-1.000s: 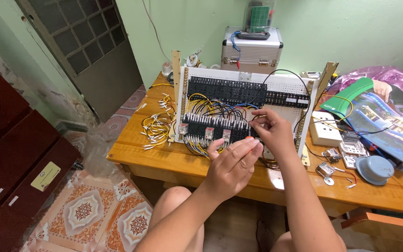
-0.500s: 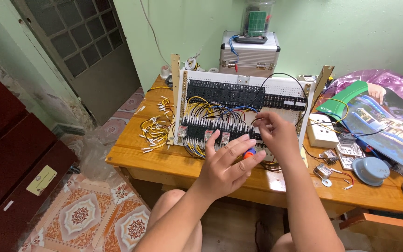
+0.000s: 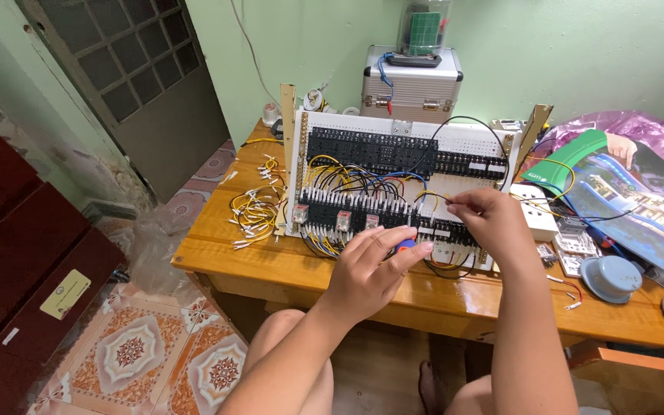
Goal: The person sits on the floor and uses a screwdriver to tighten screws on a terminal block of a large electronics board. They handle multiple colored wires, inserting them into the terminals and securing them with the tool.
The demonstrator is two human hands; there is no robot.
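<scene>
Nearest, the left hand [image 3: 370, 265] is curled around a blue-and-red screwdriver handle [image 3: 405, 245], its long axis pointing away toward the lower terminal row [image 3: 370, 211] of the white wiring panel [image 3: 401, 188], which lies just beyond the fingertips. A little farther and to the right, the right hand [image 3: 493, 223] pinches a yellow wire [image 3: 433, 194] between thumb and fingers, the wire running left onto the same row. The panel leans upright on the wooden bench [image 3: 270, 261]; loose yellow jumper wires [image 3: 255, 207] lie to its left, a metal case [image 3: 411, 81] at the far edge.

Bare forearms and hands [image 3: 370, 269], bare knees below; seemingly no sleeves or jewellery.
</scene>
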